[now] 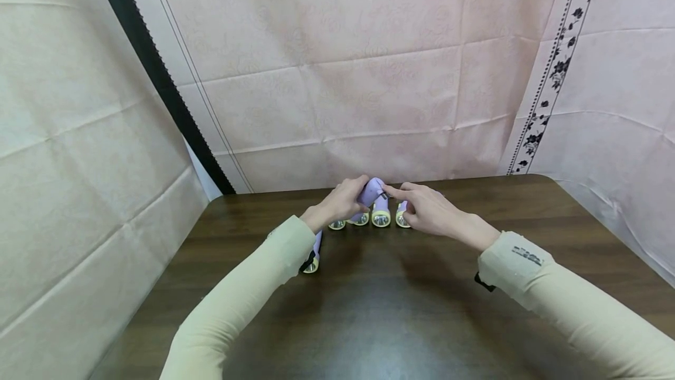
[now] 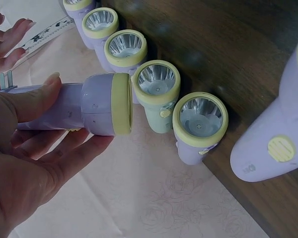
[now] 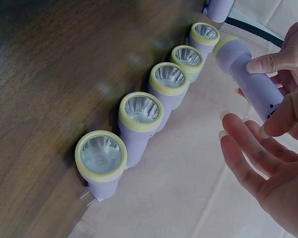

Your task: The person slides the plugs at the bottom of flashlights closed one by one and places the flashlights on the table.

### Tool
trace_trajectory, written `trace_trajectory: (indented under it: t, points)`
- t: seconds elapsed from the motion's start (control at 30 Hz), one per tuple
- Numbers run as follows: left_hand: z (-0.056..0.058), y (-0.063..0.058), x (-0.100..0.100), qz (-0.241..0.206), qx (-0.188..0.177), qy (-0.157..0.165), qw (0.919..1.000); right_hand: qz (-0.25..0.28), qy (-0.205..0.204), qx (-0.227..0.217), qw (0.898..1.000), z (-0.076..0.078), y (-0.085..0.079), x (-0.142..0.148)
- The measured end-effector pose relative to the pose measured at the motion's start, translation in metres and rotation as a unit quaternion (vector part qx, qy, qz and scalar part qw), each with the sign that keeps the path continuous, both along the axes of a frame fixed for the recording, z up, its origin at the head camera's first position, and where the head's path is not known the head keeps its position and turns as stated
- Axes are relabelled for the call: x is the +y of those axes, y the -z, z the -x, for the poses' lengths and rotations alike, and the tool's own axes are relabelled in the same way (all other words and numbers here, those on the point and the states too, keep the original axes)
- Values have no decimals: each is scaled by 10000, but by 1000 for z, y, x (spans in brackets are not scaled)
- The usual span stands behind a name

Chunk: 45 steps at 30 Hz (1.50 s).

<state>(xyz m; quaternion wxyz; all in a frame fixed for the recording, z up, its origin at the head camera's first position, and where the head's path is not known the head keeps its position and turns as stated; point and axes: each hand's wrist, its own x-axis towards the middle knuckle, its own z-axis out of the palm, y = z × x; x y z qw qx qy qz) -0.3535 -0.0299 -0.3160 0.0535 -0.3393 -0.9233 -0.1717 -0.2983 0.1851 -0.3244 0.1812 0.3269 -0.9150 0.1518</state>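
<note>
The left hand (image 1: 341,198) is wrapped round a lavender held flashlight (image 2: 97,104), thumb on one side of the body and fingers on the other. It is raised over the far edge of the counter (image 1: 369,321), with its tail turned toward the right hand (image 1: 432,209). That hand grasps nothing: its index finger reaches to the tail while the other fingers are loosely bent. What look like metal prongs (image 2: 6,79) stick out at that end, so the step in hand seems to be working the plug with a fingertip.

To do it well, the left hand should stay firm on the barrel — clear of the yellow switch on the underside — and let the finger push along the way the prongs hinge, not across it. A steady press near the prong tips likely gives better leverage than a jab at the base, and a light counter-push from the left thumb should stop the body from rolling.

Below, five flashlights lie side by side, lenses toward the person: a pale green flashlight (image 3: 180,96) sits second from the left, and the rightmost flashlight (image 3: 100,158) shows thin prongs (image 3: 89,197) at its tail. A separate flashlight (image 1: 314,257) lies nearer, beside the left forearm — worth keeping the sleeve off it.
</note>
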Motion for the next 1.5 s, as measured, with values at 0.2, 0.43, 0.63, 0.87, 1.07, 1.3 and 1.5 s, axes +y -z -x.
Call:
trace_trajectory:
  t: [0.2, 0.43, 0.63, 0.87, 1.07, 1.3, 1.5]
  points:
    - [-1, 0, 2, -44, -43, 24, 10000, 35, 2, -20, 10000, 1, 0, 1]
    - [-4, 0, 4, -27, -112, -9, 9999, 31, 15, -99, 9999, 1, 1, 2]
    - [-6, -1, 6, 89, -165, -183, 9997, 42, 19, -47, 10000, 1, 0, 3]
    - [-8, -1, 8, 149, -140, -204, 9996, 65, 45, -68, 9999, 1, 0, 3]
    - [-10, 0, 7, 131, -218, -128, 9996, 125, 67, -122, 9998, 0, 1, 3]
    - [-13, 0, 5, 189, -212, -175, 9994, 92, 73, -266, 9996, -1, 3, 0]
    - [-16, -8, 1, 459, -124, -812, 9956, 249, 42, -241, 9994, -2, 3, -1]
